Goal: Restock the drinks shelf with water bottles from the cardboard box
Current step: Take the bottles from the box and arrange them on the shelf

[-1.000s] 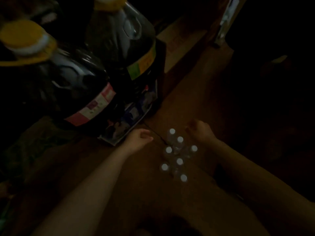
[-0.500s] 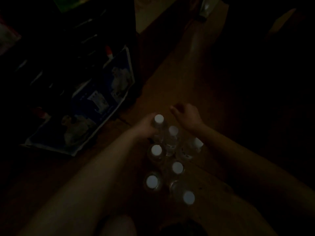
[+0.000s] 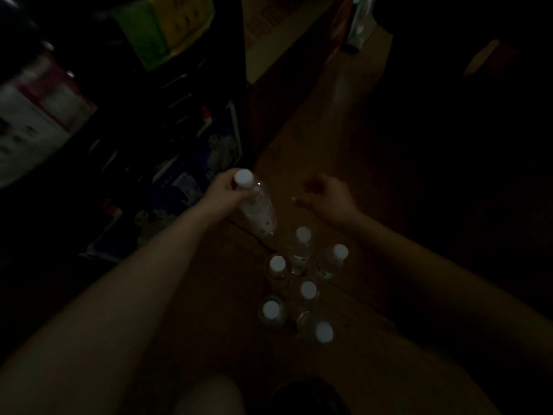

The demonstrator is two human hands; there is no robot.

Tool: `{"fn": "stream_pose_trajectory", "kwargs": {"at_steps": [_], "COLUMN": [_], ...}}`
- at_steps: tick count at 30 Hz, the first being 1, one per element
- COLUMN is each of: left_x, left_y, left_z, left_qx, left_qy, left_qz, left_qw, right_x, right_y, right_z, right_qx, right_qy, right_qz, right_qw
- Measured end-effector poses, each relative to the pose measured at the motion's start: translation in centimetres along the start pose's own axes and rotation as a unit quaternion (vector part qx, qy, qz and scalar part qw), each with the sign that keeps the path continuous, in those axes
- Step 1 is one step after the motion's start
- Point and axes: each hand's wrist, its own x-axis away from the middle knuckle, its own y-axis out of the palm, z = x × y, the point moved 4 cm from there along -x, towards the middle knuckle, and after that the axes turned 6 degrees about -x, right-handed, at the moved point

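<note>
The scene is very dark. My left hand [image 3: 223, 194] grips a clear water bottle [image 3: 259, 211] with a white cap just under its neck, lifted and tilted above the others. Several more white-capped water bottles [image 3: 301, 283] stand upright in a cluster on brown cardboard [image 3: 209, 295] below. My right hand [image 3: 327, 197] hovers to the right of the held bottle, fingers loosely curled, holding nothing.
A dark shelf unit [image 3: 167, 121] with blue-and-white packages [image 3: 221, 139] stands at the left. A green and yellow box [image 3: 164, 28] sits above it. A light cardboard box [image 3: 269, 34] lies at the back. The right side is too dark to read.
My left hand has taken hold of the far bottle and raised it out of the cluster, tilting it. My right hand has drawn away to the right. The camera has tipped downward.
</note>
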Motion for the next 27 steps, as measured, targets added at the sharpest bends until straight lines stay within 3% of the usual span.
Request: {"fn": "stream_pose_trajectory", "kwargs": {"at_steps": [9,17,22,27], "left_x": [11.1,22.8,28.5,33.5], "left_y": [-14.4,-25.2,-30.6,-35.0], "left_z": [23.8,44.1,52.9,58.3], "left_qx": [0.113,0.207,0.228,0.245], "left_qy": [0.043,0.090,0.105,0.137], "left_qz": [0.001,0.043,0.084,0.128], "left_qw": [0.993,0.973,0.964,0.951], "right_x": [7.8,16.1,20.3,23.0], "right_y": [-7.3,-16.8,-19.5,-20.3], "right_z": [-22.1,-41.7,-51.6,-59.7], "right_qx": [-0.008,-0.069,-0.075,-0.092], "right_qy": [-0.041,-0.088,-0.132,-0.194], "right_qz": [-0.123,-0.158,-0.207,-0.210], "right_qw": [0.991,0.981,0.966,0.954]}}
